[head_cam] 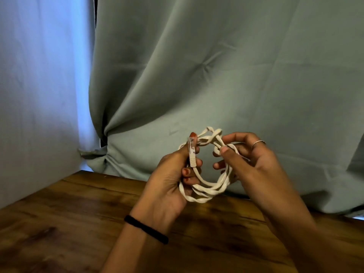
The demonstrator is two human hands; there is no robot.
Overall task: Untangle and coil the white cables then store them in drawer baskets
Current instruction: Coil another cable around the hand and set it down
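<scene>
Nearest, the wooden bench (69, 223) is lying under two hands. The left hand (169, 184) is gripping one white cable (206, 189), its fingers (194, 137) pinching the plug (192, 154) at 9 o'clock of the loop. The right hand (254, 160) is pinching a strand at 3 o'clock. Loosening either pinch could make the coil spring open. One curtain (216, 66) is hanging behind.

white cable (206, 189) partly hidden inside both palms, forearms cut by bottom edge, table (59, 223) cropped left
</scene>
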